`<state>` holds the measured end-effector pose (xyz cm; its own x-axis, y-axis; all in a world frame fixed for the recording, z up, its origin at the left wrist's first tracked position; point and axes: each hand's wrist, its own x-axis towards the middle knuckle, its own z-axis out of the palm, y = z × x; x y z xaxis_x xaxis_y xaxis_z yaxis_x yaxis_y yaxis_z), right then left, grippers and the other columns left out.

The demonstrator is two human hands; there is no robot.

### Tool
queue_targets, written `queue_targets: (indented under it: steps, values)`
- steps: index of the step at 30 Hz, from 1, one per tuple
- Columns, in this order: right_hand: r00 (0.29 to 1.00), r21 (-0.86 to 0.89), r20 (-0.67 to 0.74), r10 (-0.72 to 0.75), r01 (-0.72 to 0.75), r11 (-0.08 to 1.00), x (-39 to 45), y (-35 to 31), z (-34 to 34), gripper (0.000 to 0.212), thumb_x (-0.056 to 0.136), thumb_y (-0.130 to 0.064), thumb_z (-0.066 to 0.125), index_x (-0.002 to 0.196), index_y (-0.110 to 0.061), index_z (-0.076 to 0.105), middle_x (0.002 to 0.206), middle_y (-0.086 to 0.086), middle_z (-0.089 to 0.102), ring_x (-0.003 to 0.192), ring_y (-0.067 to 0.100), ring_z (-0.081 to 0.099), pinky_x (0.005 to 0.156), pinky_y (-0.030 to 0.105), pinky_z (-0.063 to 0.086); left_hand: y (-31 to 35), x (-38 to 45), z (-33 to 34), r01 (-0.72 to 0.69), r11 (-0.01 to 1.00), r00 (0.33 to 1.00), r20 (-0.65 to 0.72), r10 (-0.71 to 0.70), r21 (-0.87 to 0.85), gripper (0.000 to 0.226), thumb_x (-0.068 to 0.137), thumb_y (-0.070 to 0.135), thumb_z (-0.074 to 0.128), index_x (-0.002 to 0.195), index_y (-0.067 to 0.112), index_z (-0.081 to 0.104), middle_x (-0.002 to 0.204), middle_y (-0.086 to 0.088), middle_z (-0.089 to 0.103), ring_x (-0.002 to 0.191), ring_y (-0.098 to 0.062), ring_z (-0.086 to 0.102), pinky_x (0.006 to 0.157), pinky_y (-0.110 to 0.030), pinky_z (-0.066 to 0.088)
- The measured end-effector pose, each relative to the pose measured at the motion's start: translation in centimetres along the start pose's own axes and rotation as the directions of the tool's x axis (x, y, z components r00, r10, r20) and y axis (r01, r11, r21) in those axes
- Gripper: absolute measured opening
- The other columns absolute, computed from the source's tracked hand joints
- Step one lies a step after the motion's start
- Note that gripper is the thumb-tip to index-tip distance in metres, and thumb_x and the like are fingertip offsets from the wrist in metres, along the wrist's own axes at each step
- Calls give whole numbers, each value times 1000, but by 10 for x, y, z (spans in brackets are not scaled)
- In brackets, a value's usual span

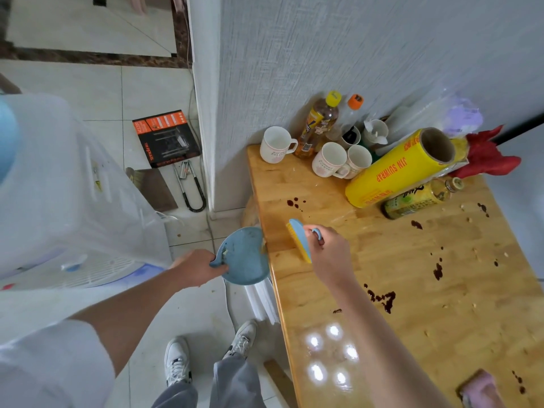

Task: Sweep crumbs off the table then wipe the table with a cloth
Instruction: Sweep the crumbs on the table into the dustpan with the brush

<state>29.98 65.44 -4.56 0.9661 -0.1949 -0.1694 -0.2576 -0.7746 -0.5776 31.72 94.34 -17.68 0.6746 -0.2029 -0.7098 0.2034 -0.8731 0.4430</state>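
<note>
Head view
Left hand (197, 267): grips blue dustpan (245, 256) by its handle, held against the table (412, 275) edge.
Right hand (329, 251): curled round brush (300, 241), bristles on tabletop beside dustpan.
Crumbs (474, 254): scattered right of the right hand.
Cloth (479, 387): pink, near corner, well apart from both hands.

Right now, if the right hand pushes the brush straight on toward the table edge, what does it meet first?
Probably the blue dustpan, which the left hand holds at the table edge. The right hand with the brush is close; depth is uncertain.
</note>
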Motion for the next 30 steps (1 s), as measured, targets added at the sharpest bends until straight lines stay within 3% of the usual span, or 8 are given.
queue_targets:
  steps: [4, 7, 12, 14, 17, 24, 27, 30]
  values:
    - [993, -36, 114, -41, 45, 998, -9, -18, 19, 30, 104, -21, 46, 121, -16, 69, 101, 6, 68, 82, 17, 63, 60, 16, 40, -1, 1, 4, 0, 999, 1000, 13, 0, -37, 58, 79, 70, 58, 77, 14, 69, 71, -7, 73, 49, -13, 61, 64, -38, 60]
    - [983, -5, 155, -96, 98, 995, -20, -29, 31, 28, 103, -20, 47, 117, -17, 71, 102, 2, 69, 86, 14, 62, 68, 19, 42, 0, -2, 4, 3, 999, 1000, 7, -2, -52, 58, 81, 69, 58, 76, 12, 68, 71, -8, 73, 48, -13, 61, 65, -38, 60]
    - [999, 46, 6, 52, -52, 998, -20, -13, 14, 29, 102, -19, 47, 118, -18, 70, 106, 1, 72, 89, 13, 64, 67, 16, 45, 2, -9, 6, 4, 997, 1000, 1, -4, -71, 51, 84, 66, 60, 72, 16, 67, 58, 1, 65, 45, -11, 59, 59, -32, 57]
    - [997, 52, 74, 34, -38, 998, -26, -19, 18, 28, 103, -21, 46, 118, -18, 70, 99, 2, 72, 81, 17, 65, 64, 23, 47, 1, -12, 9, 2, 997, 1000, -2, -3, -74, 49, 84, 65, 60, 70, 19, 66, 58, 2, 64, 46, -11, 59, 57, -30, 55]
    - [990, 121, 135, -30, 14, 993, -41, -33, 34, 25, 102, -23, 49, 113, -20, 71, 95, -4, 72, 78, 7, 61, 65, 15, 44, -6, -20, 11, 14, 996, 1000, -1, -14, -89, 49, 84, 64, 61, 70, 17, 67, 56, 1, 63, 46, -12, 59, 56, -30, 55]
    - [991, 318, -15, 132, -121, 940, -86, -26, 5, 18, 102, -32, 49, 102, -34, 67, 70, 2, 69, 67, 14, 66, 62, 30, 50, -4, -49, 6, -48, 985, 999, 6, 50, -166, 48, 88, 55, 64, 75, 10, 67, 53, 1, 58, 45, -15, 55, 51, -27, 49]
    - [973, 354, -90, 214, -170, 920, -112, -8, -22, 17, 101, -30, 52, 103, -29, 68, 69, 1, 71, 65, 2, 68, 60, 26, 50, 14, -63, 9, -94, 977, 995, 27, 101, -193, 47, 87, 54, 66, 77, 8, 67, 55, 0, 59, 45, -14, 54, 51, -28, 48]
    - [941, 369, -155, 302, -229, 901, -140, 26, -53, 14, 101, -29, 53, 101, -29, 67, 64, 1, 68, 62, 4, 68, 55, 20, 45, 39, -73, 23, -133, 974, 988, 57, 146, -185, 48, 86, 54, 66, 74, 8, 66, 52, 1, 59, 44, -15, 55, 53, -30, 49]
